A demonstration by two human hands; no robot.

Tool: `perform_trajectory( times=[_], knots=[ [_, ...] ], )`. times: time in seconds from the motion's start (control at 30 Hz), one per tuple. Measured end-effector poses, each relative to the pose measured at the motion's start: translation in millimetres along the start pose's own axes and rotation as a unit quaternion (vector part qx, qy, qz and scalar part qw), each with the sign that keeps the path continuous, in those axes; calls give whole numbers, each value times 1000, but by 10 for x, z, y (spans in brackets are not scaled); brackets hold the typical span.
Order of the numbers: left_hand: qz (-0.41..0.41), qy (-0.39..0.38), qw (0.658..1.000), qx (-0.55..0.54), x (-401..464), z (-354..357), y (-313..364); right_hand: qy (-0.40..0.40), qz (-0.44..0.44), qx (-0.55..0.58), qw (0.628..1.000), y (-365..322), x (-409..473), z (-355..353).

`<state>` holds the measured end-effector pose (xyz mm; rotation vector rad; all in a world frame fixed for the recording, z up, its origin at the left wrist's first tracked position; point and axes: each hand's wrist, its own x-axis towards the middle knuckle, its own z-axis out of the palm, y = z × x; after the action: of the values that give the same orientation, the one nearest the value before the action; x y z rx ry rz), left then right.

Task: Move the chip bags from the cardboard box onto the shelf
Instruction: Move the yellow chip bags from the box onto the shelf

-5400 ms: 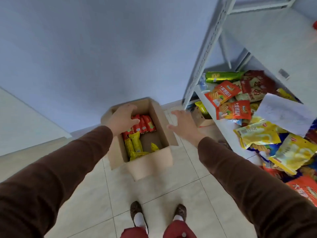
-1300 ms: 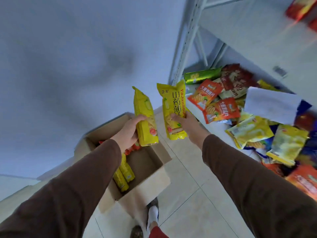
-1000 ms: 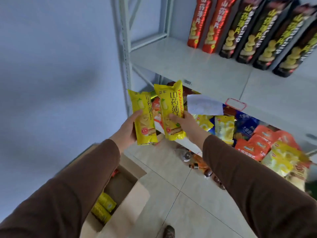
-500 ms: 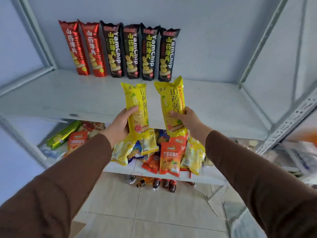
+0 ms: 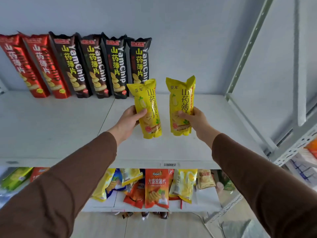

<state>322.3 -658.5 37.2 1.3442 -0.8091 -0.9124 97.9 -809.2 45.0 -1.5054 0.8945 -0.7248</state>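
Both arms reach out over the white shelf (image 5: 56,127). The left hand (image 5: 127,121) wraps one yellow chip bag (image 5: 148,109) upright; the right hand (image 5: 195,121) clasps a second yellow bag (image 5: 181,105) just beside it, apart, in front of the standing black bags (image 5: 109,66).

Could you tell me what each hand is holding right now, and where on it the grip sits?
The left hand grips one yellow chip bag around its middle; the right hand grips another yellow chip bag around its lower half.
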Motion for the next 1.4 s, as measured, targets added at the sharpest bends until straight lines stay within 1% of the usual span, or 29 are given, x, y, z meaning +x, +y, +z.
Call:
perform_trajectory(
  times=[0.1, 0.23, 0.4, 0.57, 0.73, 0.93, 1.13, 1.2, 1.27, 1.4],
  knots=[
    [10, 15, 1000, 6, 498, -47, 9, 17, -6, -6, 1000, 3, 396, -8],
    [27, -9, 999, 25, 1084, -37, 34, 35, -11, -7, 999, -7, 872, -23],
    [35, -4, 999, 32, 1722, 14, 3, 36, -20, -11, 999, 12, 1500, -40],
    [44, 6, 997, 55, 2248, 79, 3, 35, -27, -20, 999, 72, 2181, -103],
    [51, 19, 995, 85, 2631, 105, -52, 33, -21, -18, 999, 208, 2653, -113],
    [70, 19, 993, 97, 2913, 111, -154, 11, -25, 13, 1000, 285, 2941, -105],
    [68, -2, 991, 115, 2996, 75, -216, 12, -36, 24, 999, 287, 3024, -32],
    [59, -8, 993, 104, 2997, 90, -238, 7, -38, 25, 999, 307, 3038, -20],
    [40, -2, 995, 94, 3013, 97, -280, 2, -40, 25, 999, 318, 3049, -8],
    [31, 37, 989, 138, 3072, 141, -353, -4, -40, 26, 999, 336, 3059, -5]
  ],
)
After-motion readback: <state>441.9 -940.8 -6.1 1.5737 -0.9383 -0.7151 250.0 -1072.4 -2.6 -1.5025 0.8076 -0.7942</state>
